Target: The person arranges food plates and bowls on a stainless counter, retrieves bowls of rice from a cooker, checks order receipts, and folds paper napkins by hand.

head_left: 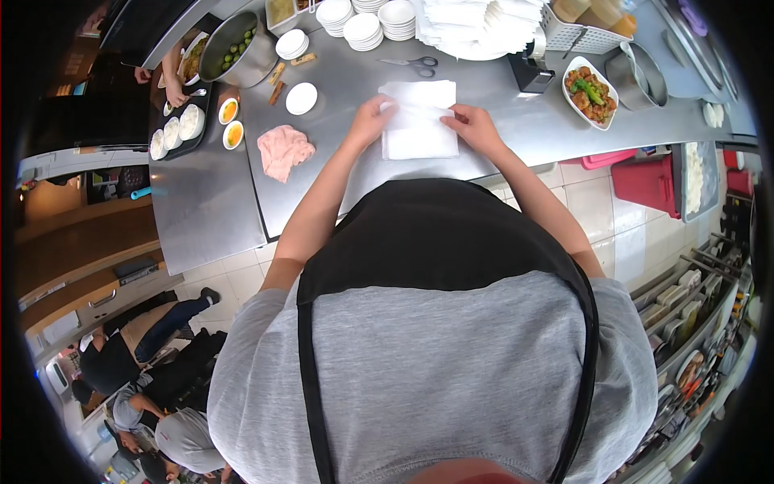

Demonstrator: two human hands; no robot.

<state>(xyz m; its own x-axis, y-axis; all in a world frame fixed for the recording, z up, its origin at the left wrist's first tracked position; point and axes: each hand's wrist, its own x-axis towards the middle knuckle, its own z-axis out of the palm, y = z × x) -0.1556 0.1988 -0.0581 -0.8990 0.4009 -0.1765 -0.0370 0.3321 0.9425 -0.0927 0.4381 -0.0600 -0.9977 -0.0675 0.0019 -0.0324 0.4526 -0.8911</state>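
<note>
On the steel counter [339, 79] in front of me lies a stack of thin white sheets [420, 143], with a loose, creased sheet [419, 109] on top. I cannot tell whether they are paper or plastic. My left hand [373, 121] is closed at the left edge of the top sheet, its fingertips partly hidden. At the opposite edge, my right hand [473, 129] pinches the sheet between thumb and fingers. Scissors [419, 63] lie beyond the stack. A small white plate [301, 98] and a crumpled pink cloth [284, 152] are to the left.
Stacked white dishes [363, 32] and a heap of white sheets [480, 24] line the back. To the right stand a black dispenser [532, 71], a bowl of food [590, 93] and a metal pot [637, 79]. Another person's hand [172, 90] is by a tray [192, 139] at left.
</note>
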